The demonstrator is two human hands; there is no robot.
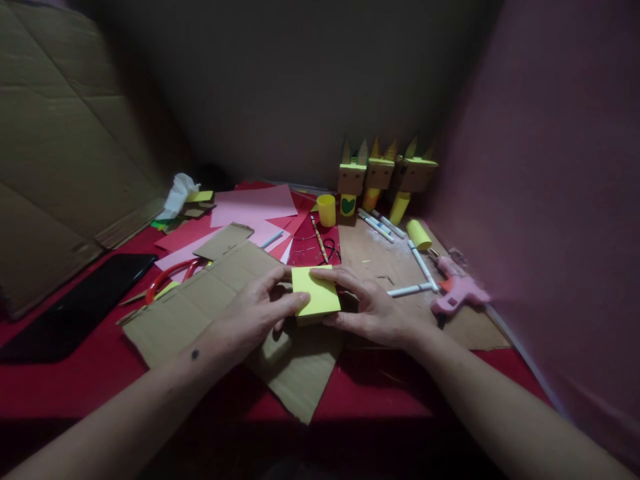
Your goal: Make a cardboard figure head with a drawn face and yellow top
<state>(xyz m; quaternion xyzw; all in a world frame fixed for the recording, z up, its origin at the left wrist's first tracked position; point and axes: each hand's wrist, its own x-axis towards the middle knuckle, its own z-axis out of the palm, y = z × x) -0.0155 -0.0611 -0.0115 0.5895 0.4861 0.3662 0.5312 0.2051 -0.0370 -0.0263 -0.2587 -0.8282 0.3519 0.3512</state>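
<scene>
Between my two hands is a small cardboard box with a square of yellow paper [316, 291] on its top. My left hand [263, 303] grips its left side, thumb lying on the yellow top. On the right side my right hand [367, 307] grips it too, with the index finger across the top and the thumb lower down near the box's front edge. The box is held just above a large brown cardboard sheet [200, 303]. The underside of the box and some fingertips are hidden.
Three cardboard-headed figures [380, 173] stand at the back right. Nearby are a yellow paper tube [327, 211], white markers [376, 227], a pencil [319, 239] and a pink glue gun [457, 287]. Left are red-handled scissors [173, 277], pink paper [255, 203] and a black flat slab [80, 307].
</scene>
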